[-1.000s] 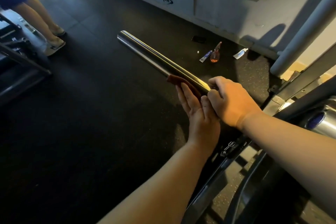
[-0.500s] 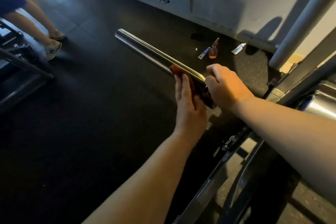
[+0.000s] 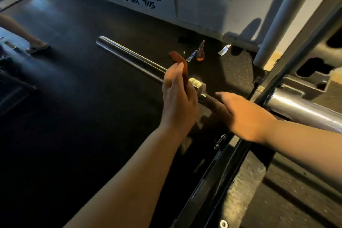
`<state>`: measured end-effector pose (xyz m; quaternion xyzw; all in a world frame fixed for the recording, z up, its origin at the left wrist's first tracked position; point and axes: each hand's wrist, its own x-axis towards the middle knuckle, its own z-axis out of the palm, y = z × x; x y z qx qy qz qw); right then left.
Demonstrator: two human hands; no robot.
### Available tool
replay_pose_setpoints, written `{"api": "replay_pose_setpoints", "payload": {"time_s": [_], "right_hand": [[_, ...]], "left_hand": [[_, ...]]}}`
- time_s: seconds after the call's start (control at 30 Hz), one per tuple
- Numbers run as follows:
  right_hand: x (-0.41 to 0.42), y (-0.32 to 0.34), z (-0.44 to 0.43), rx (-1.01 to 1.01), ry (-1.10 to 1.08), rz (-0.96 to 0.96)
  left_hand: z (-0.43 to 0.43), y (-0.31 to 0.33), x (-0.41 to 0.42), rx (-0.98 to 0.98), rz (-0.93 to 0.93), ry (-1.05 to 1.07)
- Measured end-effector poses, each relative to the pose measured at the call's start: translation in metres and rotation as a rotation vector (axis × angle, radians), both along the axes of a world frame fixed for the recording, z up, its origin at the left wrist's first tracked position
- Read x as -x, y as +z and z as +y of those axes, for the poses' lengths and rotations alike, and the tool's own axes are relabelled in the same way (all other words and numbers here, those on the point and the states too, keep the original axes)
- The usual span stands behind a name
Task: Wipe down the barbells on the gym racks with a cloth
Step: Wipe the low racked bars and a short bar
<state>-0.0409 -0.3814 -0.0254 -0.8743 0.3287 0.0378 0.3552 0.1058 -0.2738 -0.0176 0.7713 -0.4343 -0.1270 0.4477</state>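
A chrome barbell (image 3: 129, 57) juts out to the left from the rack, its sleeve end hanging free over the black floor. My left hand (image 3: 178, 102) holds a red-brown cloth (image 3: 177, 58) at the sleeve's inner end, next to the collar (image 3: 197, 83). The cloth sticks up above my fingertips, lifted off the metal. To the right of the collar, my right hand (image 3: 246, 116) rests on the thinner bar shaft with its fingers laid out fairly straight.
A second chrome barbell sleeve (image 3: 299, 109) lies on the rack at right, behind a slanted rack upright (image 3: 303, 48). A small spray bottle (image 3: 200, 52) and two tubes (image 3: 224, 50) sit on the floor by the wall. Another person's foot (image 3: 38, 46) stands far left.
My left hand has lifted the cloth off the sleeve and raised it. My right hand has slid right along the bar and its fingers have uncurled. The view has shifted right.
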Motion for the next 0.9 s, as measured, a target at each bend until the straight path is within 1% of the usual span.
{"api": "replay_pose_setpoints", "payload": {"time_s": [0.07,0.13,0.2,0.23,0.27,0.3,0.33,0.37,0.43,0.5,0.57,0.63,0.7,0.77,0.8,0.83,0.87,0.9], "right_hand": [[0.007,-0.004,0.001,0.028,-0.118,-0.156],[0.006,-0.004,0.002,0.021,-0.187,-0.27],[0.003,-0.004,0.004,-0.061,-0.213,-0.299],[0.003,-0.005,0.005,-0.127,-0.239,-0.336],[0.002,-0.006,0.005,-0.182,-0.268,-0.381],[0.002,-0.006,0.004,-0.203,-0.292,-0.414],[0.001,-0.007,0.003,-0.187,-0.302,-0.415],[0.0,-0.008,0.003,-0.161,-0.304,-0.402],[-0.002,-0.009,0.002,-0.143,-0.307,-0.389],[-0.002,-0.008,0.003,-0.131,-0.322,-0.429],[-0.002,-0.008,0.004,-0.045,-0.303,-0.454],[-0.001,-0.008,0.004,-0.042,-0.304,-0.434],[-0.002,-0.01,0.003,-0.052,-0.282,-0.388],[-0.003,-0.01,0.004,0.039,-0.193,-0.323],[-0.004,-0.009,0.004,0.072,-0.157,-0.321],[-0.004,-0.006,0.005,0.076,-0.136,-0.329],[-0.005,-0.005,0.005,0.061,-0.117,-0.338],[-0.005,-0.003,0.005,0.03,-0.099,-0.345]], "left_hand": [[-0.01,-0.007,0.017,-0.129,-0.056,-0.045],[-0.006,-0.017,0.046,-0.198,-0.143,-0.161],[0.002,-0.025,0.064,-0.259,-0.036,-0.3],[0.005,-0.03,0.063,-0.272,-0.017,-0.334],[0.005,-0.034,0.059,-0.286,-0.075,-0.357],[0.005,-0.035,0.052,-0.295,-0.188,-0.374],[0.005,-0.036,0.044,-0.309,-0.295,-0.389],[0.005,-0.033,0.039,-0.336,-0.361,-0.405],[0.002,-0.029,0.038,-0.419,-0.383,-0.399],[-0.003,-0.026,0.051,-0.461,-0.327,-0.364],[-0.004,-0.027,0.065,-0.381,-0.235,-0.326],[0.002,-0.029,0.075,-0.256,-0.015,-0.298],[0.015,-0.028,0.076,-0.204,0.169,-0.347],[0.023,-0.024,0.069,-0.189,0.329,-0.417],[0.024,-0.021,0.063,-0.157,0.444,-0.429],[0.026,-0.018,0.058,-0.113,0.515,-0.419],[0.029,-0.016,0.053,-0.066,0.507,-0.375],[0.031,-0.014,0.049,-0.021,0.415,-0.308]]}}
